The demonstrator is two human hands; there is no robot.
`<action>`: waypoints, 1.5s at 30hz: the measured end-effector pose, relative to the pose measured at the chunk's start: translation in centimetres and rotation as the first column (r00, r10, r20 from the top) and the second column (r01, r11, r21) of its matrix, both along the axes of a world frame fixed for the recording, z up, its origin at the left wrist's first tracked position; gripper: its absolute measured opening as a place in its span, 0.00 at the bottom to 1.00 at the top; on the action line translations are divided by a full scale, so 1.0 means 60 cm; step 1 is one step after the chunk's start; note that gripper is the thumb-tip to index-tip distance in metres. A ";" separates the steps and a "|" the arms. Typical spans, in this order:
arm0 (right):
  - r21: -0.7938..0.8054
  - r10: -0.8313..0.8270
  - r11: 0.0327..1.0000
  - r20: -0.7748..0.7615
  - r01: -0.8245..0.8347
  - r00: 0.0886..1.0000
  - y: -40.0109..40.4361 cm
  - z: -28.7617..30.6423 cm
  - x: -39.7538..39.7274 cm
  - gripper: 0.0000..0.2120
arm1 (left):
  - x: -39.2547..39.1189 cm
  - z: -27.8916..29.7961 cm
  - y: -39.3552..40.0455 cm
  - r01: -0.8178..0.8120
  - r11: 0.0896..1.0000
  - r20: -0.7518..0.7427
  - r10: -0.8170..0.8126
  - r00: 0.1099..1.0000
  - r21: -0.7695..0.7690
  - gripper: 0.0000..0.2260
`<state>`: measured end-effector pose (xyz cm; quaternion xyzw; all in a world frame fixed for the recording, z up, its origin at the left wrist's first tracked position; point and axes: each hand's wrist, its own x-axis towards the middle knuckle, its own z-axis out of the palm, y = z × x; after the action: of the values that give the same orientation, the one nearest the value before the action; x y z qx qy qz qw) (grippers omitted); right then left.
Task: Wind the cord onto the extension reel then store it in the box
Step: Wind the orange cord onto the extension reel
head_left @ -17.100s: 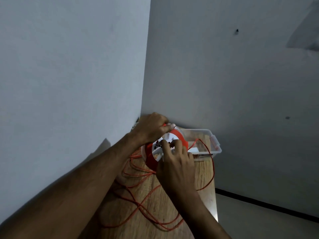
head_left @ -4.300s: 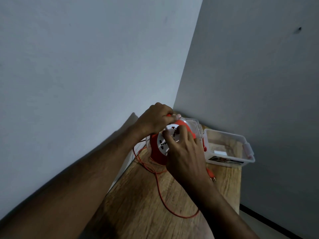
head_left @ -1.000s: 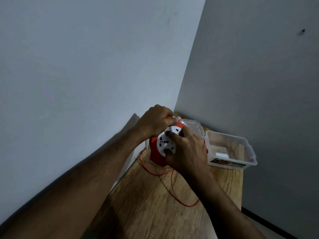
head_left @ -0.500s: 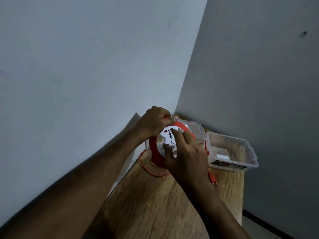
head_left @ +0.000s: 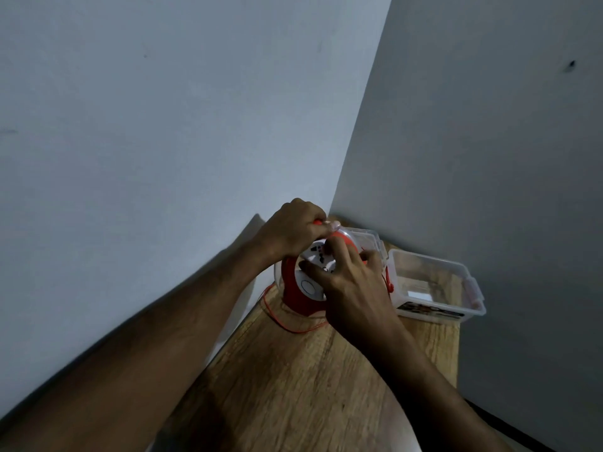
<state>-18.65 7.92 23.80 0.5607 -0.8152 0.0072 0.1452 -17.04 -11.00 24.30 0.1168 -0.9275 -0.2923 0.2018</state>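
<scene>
The red extension reel (head_left: 293, 296) with a white socket face stands upright on the wooden table (head_left: 293, 386) near the corner. My left hand (head_left: 290, 231) grips the reel's red handle on top. My right hand (head_left: 352, 288) presses its fingers on the white face of the reel. A short loop of orange cord (head_left: 293, 327) lies on the table in front of the reel. The orange plug (head_left: 388, 283) hangs at the reel's right side. The clear plastic box (head_left: 437, 288) stands open to the right of the reel.
The clear lid (head_left: 365, 239) lies behind the reel, hinged to the box. Grey walls meet in a corner just behind the table. The table's right edge drops to the floor, where a dark skirting (head_left: 509, 425) runs.
The loose cord on the table has shrunk to a short loop over the last seconds. My right hand has turned on the reel's face; the plug now hangs close at the reel's right side.
</scene>
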 end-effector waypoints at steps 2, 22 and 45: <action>-0.050 0.009 0.999 0.014 -0.008 1.000 -0.003 0.000 -0.006 0.35 | 0.001 0.002 0.003 0.009 1.000 -0.003 -0.009 1.000 0.009 0.28; -0.411 -0.011 0.911 0.065 0.036 0.998 0.012 0.004 0.014 0.25 | 0.003 0.004 -0.002 -0.012 0.998 -0.064 0.015 0.998 0.055 0.25; -0.467 -0.219 0.713 0.560 0.523 0.799 -0.027 0.006 0.016 0.30 | -0.004 -0.001 0.015 -0.059 0.993 -0.067 0.067 0.996 0.103 0.25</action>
<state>-17.70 6.31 24.16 0.2844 -0.8775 0.3691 0.1133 -17.27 -10.12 24.26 0.1456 -0.8997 -0.3361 0.2374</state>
